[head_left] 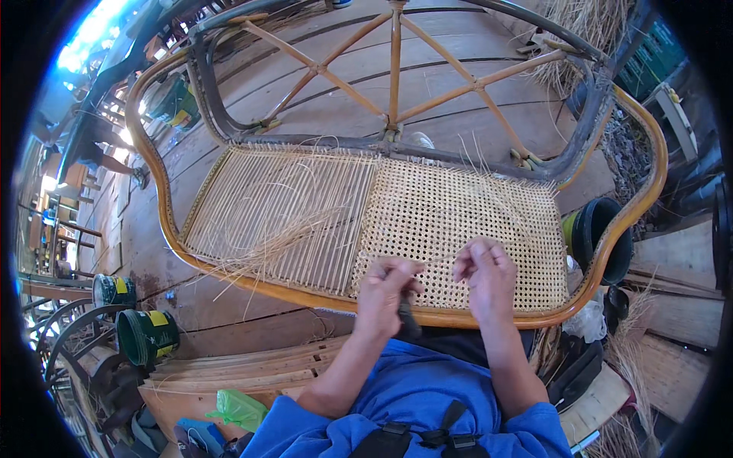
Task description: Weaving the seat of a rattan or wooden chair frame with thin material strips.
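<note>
A rattan bench frame [169, 229] lies across my view, its seat in two panels. The right panel [458, 202] is woven cane with small holes; the left panel [229, 191] has only parallel strands. My left hand [388, 294] is closed in a pinch above the front of the woven panel, with a dark object [408, 317] just below its fingers; what that is I cannot make out. A little to the right, my right hand [487, 276] is pinched closed too. A faint thin cane strand [439, 263] spans the gap between both hands.
Loose cane strands [298, 233] lie heaped on the left panel. Green buckets [146, 336] stand at the left, and a dark bucket [607, 237] is beside the frame's right end. Wooden boards [244, 362] and a green plastic bag [238, 410] are at lower left. Fibre bundles [584, 38] lie behind.
</note>
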Available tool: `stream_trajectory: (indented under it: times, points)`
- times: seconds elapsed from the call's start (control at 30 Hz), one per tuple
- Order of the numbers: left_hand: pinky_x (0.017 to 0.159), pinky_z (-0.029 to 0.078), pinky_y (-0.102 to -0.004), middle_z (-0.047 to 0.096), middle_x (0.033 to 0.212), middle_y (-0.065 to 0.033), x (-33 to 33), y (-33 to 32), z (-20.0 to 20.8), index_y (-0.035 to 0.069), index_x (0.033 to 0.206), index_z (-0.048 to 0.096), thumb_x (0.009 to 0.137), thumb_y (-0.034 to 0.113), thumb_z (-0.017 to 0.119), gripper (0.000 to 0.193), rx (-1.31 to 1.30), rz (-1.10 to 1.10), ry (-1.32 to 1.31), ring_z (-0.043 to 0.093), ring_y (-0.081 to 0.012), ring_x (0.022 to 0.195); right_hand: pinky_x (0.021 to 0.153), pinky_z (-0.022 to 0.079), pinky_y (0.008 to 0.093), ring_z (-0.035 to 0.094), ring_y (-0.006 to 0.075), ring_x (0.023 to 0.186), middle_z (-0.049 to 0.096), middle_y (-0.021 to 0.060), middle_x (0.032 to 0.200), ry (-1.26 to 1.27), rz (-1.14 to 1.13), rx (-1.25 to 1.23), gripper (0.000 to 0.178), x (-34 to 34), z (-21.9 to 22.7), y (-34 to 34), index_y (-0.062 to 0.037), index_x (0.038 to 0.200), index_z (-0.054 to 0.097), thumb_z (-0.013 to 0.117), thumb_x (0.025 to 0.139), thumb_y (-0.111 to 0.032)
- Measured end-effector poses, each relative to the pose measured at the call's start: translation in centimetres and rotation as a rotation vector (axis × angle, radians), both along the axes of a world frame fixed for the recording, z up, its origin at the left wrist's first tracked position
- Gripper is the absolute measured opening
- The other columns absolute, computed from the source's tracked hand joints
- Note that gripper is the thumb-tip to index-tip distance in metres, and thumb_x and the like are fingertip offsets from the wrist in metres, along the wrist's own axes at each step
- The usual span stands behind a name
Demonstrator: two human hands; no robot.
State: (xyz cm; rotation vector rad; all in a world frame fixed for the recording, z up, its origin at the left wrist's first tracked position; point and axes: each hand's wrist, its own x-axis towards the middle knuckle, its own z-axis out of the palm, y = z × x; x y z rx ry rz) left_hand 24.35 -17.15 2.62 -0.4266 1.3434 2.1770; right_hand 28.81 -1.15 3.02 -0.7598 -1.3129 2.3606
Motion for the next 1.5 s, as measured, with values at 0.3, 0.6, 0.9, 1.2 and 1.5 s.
stream_trajectory:
  times: [0.3, 0.6, 0.9, 1.2, 1.5]
  points:
    - [0.041, 0.044, -0.0226, 0.063, 0.079, -0.0082, -3.1, -8.4, -1.3, 0.007, 0.089, 0.055, 0.085, 0.014, 0.066, 0.013, -0.104, 0.291, 0.078, 0.052, -0.0095, 0.051, 0.053, 0.051, 0.0273, 0.06, 0.015, 0.06, 0.06, 0.0068, 0.075, 0.025, -0.255, 0.171, 0.015, 1.2, 1.1, 6.7, 0.0003, 0.098, 0.059, 0.058, 0.091, -0.013]
    - [0.041, 0.042, -0.023, 0.062, 0.078, -0.0039, -3.2, -7.5, -2.7, 0.01, 0.087, 0.056, 0.085, 0.016, 0.066, 0.012, -0.127, 0.272, 0.075, 0.051, -0.008, 0.052, 0.057, 0.055, 0.0282, 0.064, 0.0173, 0.062, 0.063, 0.0092, 0.077, 0.073, -0.309, 0.308, 0.019, 2.6, 4.2, 5.7, 0.0017, 0.104, 0.059, 0.057, 0.091, -0.012]
    - [0.041, 0.042, -0.0228, 0.062, 0.079, -0.0058, -3.2, -6.7, -4.1, 0.008, 0.089, 0.055, 0.086, 0.014, 0.063, 0.011, -0.174, 0.243, 0.022, 0.052, -0.01, 0.052, 0.06, 0.056, 0.0273, 0.064, 0.0161, 0.064, 0.063, 0.01, 0.08, 0.125, -0.383, 0.579, 0.017, 3.6, 5.3, 6.5, 0.0031, 0.104, 0.06, 0.052, 0.094, -0.009]
    - [0.041, 0.043, -0.022, 0.062, 0.079, -0.0054, -3.3, -6.2, -5.3, 0.007, 0.091, 0.055, 0.086, 0.015, 0.063, 0.013, -0.226, 0.218, 0.023, 0.053, -0.0091, 0.052, 0.061, 0.054, 0.0248, 0.064, 0.0139, 0.065, 0.063, 0.0099, 0.076, 0.085, -0.46, 0.66, 0.019, 4.7, 6.9, 7.5, 0.006, 0.105, 0.058, 0.049, 0.095, -0.006]
    - [0.04, 0.041, -0.0218, 0.063, 0.079, -0.0057, -3.4, -5.9, -5.4, 0.008, 0.092, 0.053, 0.085, 0.016, 0.063, 0.015, -0.306, 0.189, 0.001, 0.051, -0.0086, 0.05, 0.063, 0.051, 0.0219, 0.061, 0.0108, 0.068, 0.063, 0.0102, 0.078, -0.021, -0.482, 1.187, 0.018, 5.1, 6.9, 7.9, 0.0068, 0.106, 0.058, 0.048, 0.094, -0.002]
